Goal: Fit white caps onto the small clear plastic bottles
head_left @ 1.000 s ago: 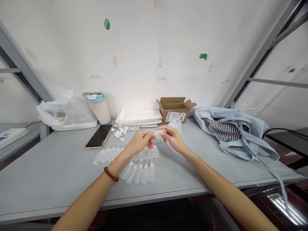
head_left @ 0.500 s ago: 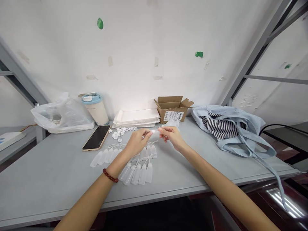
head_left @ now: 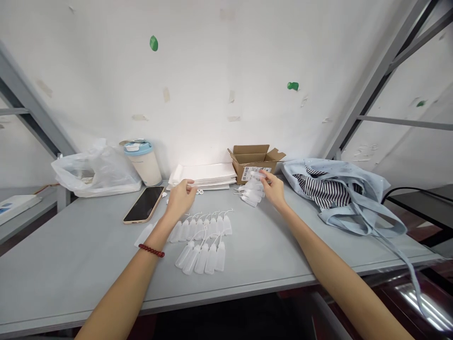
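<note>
My right hand (head_left: 273, 190) pinches a small translucent plastic squeeze bottle (head_left: 256, 174) in front of the cardboard box. Just below it lies a loose pile of similar bottles (head_left: 253, 192) with thin tips. Over at the left, my left hand (head_left: 182, 199) hovers above small white caps (head_left: 200, 191), its thumb and index finger slightly apart with nothing visible between them. My hand hides most of the caps. Nearer to me, translucent bottles with thin, bent tubes lie in two rows, a back row (head_left: 201, 228) and a front row (head_left: 201, 259). My left forearm covers part of the back row.
A phone (head_left: 144, 205) lies left of my left hand, with a cup (head_left: 143, 163) and a plastic bag (head_left: 97, 172) behind. White envelopes (head_left: 203, 175) are stacked beside the open cardboard box (head_left: 252, 163). A light blue cloth bag (head_left: 339, 189) spreads over the table's right side.
My hands have moved apart from the small piece they held together. The right hand has gone right to the loose bottle pile, the left hand left to the caps.
</note>
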Tool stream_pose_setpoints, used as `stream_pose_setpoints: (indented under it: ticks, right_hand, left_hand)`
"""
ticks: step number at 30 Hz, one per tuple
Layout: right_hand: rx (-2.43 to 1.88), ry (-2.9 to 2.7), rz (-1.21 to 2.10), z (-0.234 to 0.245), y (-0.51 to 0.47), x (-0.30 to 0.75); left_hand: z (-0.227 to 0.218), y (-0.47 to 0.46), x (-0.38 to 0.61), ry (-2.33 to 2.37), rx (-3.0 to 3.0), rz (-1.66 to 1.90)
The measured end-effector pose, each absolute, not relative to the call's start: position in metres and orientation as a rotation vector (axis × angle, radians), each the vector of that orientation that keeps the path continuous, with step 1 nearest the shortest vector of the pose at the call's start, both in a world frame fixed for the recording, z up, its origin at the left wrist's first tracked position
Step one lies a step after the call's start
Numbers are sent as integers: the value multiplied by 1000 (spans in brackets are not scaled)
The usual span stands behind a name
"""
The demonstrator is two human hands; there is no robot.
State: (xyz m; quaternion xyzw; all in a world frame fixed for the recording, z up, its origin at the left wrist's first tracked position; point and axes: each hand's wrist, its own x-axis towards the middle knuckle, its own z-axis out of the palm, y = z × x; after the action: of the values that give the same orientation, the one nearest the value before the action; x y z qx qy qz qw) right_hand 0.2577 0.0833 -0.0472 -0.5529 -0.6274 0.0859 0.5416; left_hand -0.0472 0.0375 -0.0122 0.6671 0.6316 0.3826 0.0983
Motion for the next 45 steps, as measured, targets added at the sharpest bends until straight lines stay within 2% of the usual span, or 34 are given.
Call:
stream_pose_setpoints:
  ticks: [4, 10, 15, 19, 24, 31, 40, 45]
  right_hand:
    - [-1374, -1466, 309, -51, 89, 259]
    - [-1401, -1434, 270, -45, 81, 258]
    - [-1317, -1446, 280, -29, 61, 240]
    - [-1275, -1613, 463, -18, 39, 219]
    - [-1242, -1925, 718, -16, 17, 197]
    - [-1275, -2062, 832, -12, 3, 187]
    - [-1242, -2439, 1232, -4, -33, 172]
    - [-1304, -2572, 1108, -7, -55, 155]
  left_hand:
    - [-9, 40, -56, 1958, 1932, 1133]
    - [-8, 46, -75, 2078, 1904, 1007]
    - [-10, 48, -96, 2116, 2030, 721]
    - [-10, 46, -106, 2044, 2062, 418]
    - [-6, 42, -107, 1965, 2050, 277]
    - [-10, 45, -103, 1969, 2135, 193]
    - [-22, 48, -96, 1959, 2211, 215]
    - [-23, 48, -95, 1981, 2200, 244]
